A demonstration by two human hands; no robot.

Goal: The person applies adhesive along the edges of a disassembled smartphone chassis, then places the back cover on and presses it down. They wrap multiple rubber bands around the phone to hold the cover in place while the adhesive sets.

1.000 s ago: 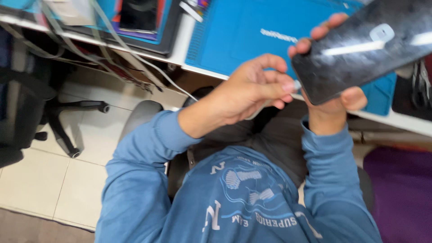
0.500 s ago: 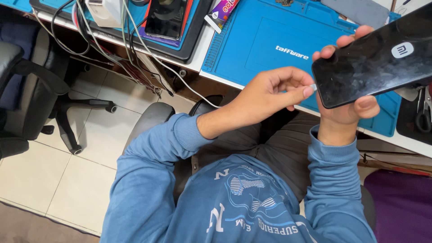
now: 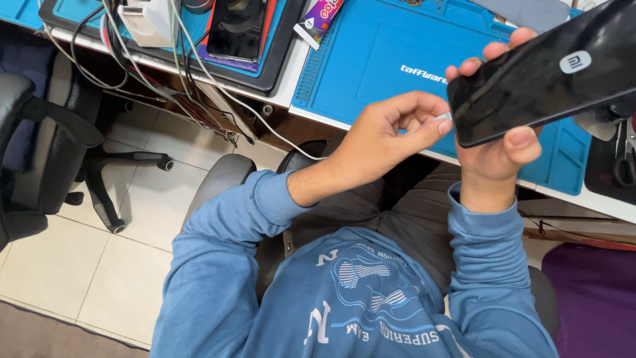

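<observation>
My right hand (image 3: 493, 156) grips a black smartphone (image 3: 550, 73) from below, its glossy back facing me, held tilted above the desk edge. The thumb lies on the phone's near edge and the fingertips wrap over the far edge. My left hand (image 3: 387, 136) pinches a small pale tool (image 3: 442, 118) between thumb and forefinger, with its tip touching the phone's left end. Both arms wear blue sleeves and hover over my lap.
A blue work mat (image 3: 384, 59) covers the desk beneath the phone. Another dark phone (image 3: 235, 26) lies on a black tray at the left, with tangled cables (image 3: 199, 93) hanging off the desk. Scissors (image 3: 623, 159) lie at the right. A black office chair (image 3: 40, 146) stands on the tiled floor.
The view has shifted, so more of the desk shows. The phone has tilted flatter in my right hand, and my left hand's pinch stays at its left end.
</observation>
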